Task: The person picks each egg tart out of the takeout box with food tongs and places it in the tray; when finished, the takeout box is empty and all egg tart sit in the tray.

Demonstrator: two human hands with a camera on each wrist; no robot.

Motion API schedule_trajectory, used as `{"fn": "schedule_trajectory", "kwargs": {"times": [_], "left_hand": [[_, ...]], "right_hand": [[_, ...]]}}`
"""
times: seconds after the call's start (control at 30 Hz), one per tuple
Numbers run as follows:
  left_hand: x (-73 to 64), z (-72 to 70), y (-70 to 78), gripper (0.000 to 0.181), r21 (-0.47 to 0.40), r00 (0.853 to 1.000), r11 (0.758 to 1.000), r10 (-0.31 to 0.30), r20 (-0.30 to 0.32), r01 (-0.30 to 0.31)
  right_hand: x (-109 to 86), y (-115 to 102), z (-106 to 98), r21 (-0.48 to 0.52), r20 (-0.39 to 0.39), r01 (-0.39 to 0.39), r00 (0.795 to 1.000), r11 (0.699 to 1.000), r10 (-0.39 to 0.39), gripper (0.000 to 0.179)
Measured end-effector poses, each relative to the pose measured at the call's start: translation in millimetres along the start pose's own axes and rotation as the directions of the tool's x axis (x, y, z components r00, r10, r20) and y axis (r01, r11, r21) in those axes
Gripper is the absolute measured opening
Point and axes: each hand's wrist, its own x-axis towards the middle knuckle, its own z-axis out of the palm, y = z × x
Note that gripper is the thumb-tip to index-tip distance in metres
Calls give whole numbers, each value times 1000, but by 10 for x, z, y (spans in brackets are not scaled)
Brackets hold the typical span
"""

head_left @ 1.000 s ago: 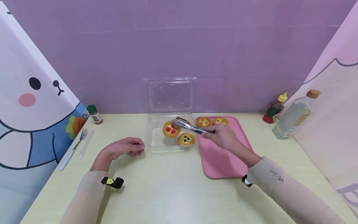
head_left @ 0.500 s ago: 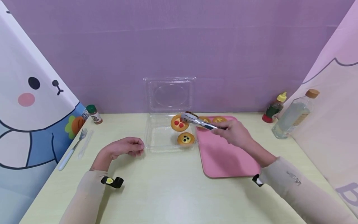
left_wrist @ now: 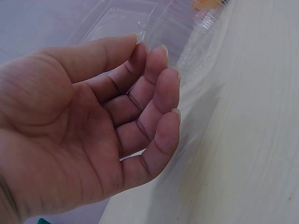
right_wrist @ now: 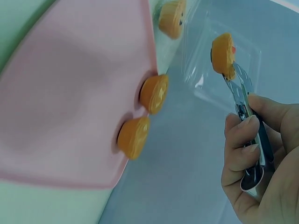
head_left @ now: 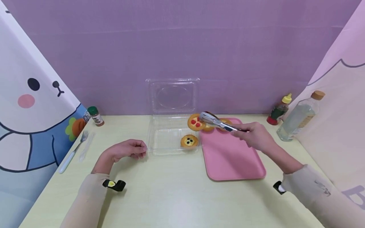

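Note:
My right hand (head_left: 255, 136) grips metal tongs (head_left: 218, 123). Their tips pinch a tart with red toppings (head_left: 195, 122), held up between the clear plastic container and the pink tray (head_left: 228, 161). In the right wrist view this tart (right_wrist: 222, 53) is off the surface, well away from the tray. Two tarts with pale star-like tops (right_wrist: 153, 93) sit at the tray's far end, partly hidden by the tongs in the head view. A tart with dark dots (head_left: 189, 141) lies in the container (head_left: 162, 151). My left hand (head_left: 128, 149) pinches the container's near left rim between thumb and forefinger.
The container's lid (head_left: 174, 95) stands raised at the back. At left are a fork (head_left: 72, 155), a clear plastic-looking utensil (head_left: 86, 147) and a green-capped jar (head_left: 96, 116). A yellow-topped bottle (head_left: 279, 110) and a large cork-coloured-capped bottle (head_left: 299, 117) stand at back right.
The right hand has carried the red-topped tart in the tongs rightward and slightly back, from over the container to the tray's far left corner. The left hand has stayed put.

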Motion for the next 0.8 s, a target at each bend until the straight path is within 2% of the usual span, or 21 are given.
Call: {"fn": "schedule_trajectory", "kwargs": {"times": [0.17,0.33,0.8], "left_hand": [[4,-9,1,31,1,1000,1000,2,0,-2],[11,-11,-17,35,2,1000,1000,3,3,-3],[-8,6,2,31,9,1000,1000,-3,-10,3]], "right_hand": [[-87,127,-121,-15,-22,-26,999,1000,25,44],[-164,253,-185,-13,-5,-49,999,999,49,48],[-306,529,-190,24,-13,-46,999,999,47,46]]}}
